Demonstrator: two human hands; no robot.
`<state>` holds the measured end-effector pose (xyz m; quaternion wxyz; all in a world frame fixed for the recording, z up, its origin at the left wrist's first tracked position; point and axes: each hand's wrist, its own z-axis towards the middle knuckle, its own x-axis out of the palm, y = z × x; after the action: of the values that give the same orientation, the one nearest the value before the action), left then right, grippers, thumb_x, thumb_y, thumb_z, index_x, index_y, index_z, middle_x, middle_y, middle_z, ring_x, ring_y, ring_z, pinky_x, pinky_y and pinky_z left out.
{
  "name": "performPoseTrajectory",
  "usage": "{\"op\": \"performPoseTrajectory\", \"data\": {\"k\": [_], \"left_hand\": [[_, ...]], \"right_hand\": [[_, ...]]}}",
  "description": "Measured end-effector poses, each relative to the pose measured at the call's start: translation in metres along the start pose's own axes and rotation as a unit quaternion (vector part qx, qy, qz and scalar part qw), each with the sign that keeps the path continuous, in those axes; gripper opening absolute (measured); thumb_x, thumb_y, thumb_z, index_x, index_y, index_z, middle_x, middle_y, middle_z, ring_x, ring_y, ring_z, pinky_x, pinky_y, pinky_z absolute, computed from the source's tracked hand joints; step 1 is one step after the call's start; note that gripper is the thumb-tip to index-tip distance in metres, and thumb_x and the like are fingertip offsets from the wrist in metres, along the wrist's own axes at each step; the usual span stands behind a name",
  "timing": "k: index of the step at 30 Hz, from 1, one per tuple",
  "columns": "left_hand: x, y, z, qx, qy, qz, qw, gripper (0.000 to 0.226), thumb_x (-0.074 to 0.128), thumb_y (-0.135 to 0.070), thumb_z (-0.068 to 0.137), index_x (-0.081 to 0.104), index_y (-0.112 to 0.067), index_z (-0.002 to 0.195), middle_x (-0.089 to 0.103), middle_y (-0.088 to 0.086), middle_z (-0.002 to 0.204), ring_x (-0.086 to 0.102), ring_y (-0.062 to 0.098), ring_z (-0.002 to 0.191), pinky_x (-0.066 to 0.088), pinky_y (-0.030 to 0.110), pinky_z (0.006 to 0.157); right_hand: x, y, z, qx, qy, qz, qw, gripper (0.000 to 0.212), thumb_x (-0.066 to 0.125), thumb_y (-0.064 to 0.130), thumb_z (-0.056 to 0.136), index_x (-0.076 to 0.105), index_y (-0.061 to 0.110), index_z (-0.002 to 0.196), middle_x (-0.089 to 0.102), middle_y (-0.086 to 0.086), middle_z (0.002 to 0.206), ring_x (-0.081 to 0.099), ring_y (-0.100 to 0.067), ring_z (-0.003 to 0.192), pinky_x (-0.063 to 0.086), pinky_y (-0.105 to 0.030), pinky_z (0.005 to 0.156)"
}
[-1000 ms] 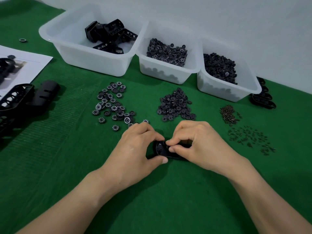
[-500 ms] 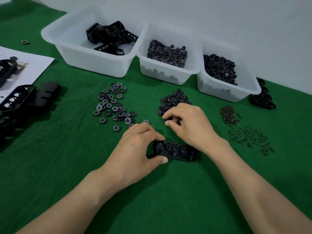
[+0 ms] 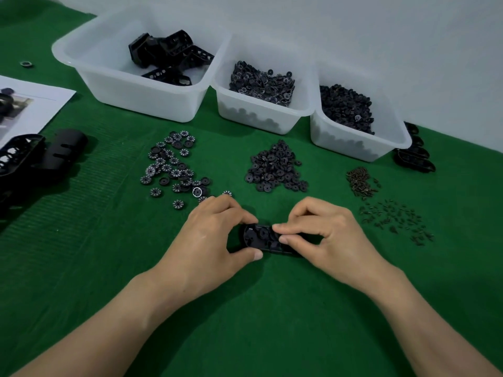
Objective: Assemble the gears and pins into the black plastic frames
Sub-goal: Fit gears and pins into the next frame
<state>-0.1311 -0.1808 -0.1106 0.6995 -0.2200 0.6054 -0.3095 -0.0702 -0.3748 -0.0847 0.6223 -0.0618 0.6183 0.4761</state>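
A black oval plastic frame (image 3: 261, 238) lies on the green mat in front of me, with round gear seats in it. My left hand (image 3: 212, 240) grips the frame's left end between thumb and fingers. My right hand (image 3: 324, 238) is over the frame's right part, thumb and forefinger pinched together above a seat; what they pinch is too small and dark to make out. Behind the hands lie a spread of numbered gears (image 3: 174, 167), a heap of plain black gears (image 3: 275, 170), brown pins (image 3: 360, 182) and dark pins (image 3: 394, 220).
Three white bins stand at the back: frames (image 3: 114, 85), numbered gears (image 3: 261, 115), black gears (image 3: 351, 145). Black frame parts (image 3: 40, 156) and a printed sheet (image 3: 32, 104) lie at the left. More black frames (image 3: 413, 156) sit far right. A small ring (image 3: 26, 63) lies far left.
My right hand reached up to the heap of plain black gears, then came back down over the frame's right part. My left hand kept its hold on the frame.
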Motion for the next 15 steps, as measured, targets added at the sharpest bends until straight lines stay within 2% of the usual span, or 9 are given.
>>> {"op": "performPoseTrajectory", "data": {"k": [3, 11, 15], "left_hand": [[0.0003, 0.0001, 0.0005, 0.000, 0.000, 0.001, 1.000, 0.042, 0.075, -0.038, 0.066, 0.065, -0.023, 0.104, 0.051, -0.011, 0.095, 0.041, 0.004, 0.088, 0.032, 0.018, 0.084], [-0.0003, 0.0008, 0.0003, -0.001, 0.003, 0.000, 1.000, 0.042, 0.075, -0.039, 0.067, 0.064, -0.023, 0.105, 0.051, -0.012, 0.095, 0.040, 0.004, 0.087, 0.030, 0.018, 0.083], [-0.0005, 0.0008, 0.0003, -0.002, 0.005, -0.001, 1.000, 0.042, 0.074, -0.040, 0.068, 0.063, -0.025, 0.106, 0.050, -0.013, 0.095, 0.039, 0.004, 0.088, 0.029, 0.017, 0.083]], "right_hand": [[-0.0014, 0.0002, 0.0021, -0.034, 0.014, -0.036, 0.999, 0.012, 0.072, 0.020, 0.077, 0.076, 0.018, 0.088, 0.061, 0.001, 0.077, 0.056, -0.015, 0.064, 0.049, -0.034, 0.055], [-0.0067, 0.0006, 0.0099, -0.055, 0.052, -0.067, 0.995, 0.013, 0.073, 0.019, 0.077, 0.076, 0.018, 0.090, 0.063, 0.000, 0.077, 0.057, -0.016, 0.065, 0.050, -0.038, 0.055], [-0.0086, -0.0011, 0.0104, -0.038, 0.071, -0.039, 0.996, 0.017, 0.073, 0.021, 0.077, 0.075, 0.021, 0.093, 0.064, 0.005, 0.080, 0.059, -0.010, 0.068, 0.052, -0.032, 0.060]]}}
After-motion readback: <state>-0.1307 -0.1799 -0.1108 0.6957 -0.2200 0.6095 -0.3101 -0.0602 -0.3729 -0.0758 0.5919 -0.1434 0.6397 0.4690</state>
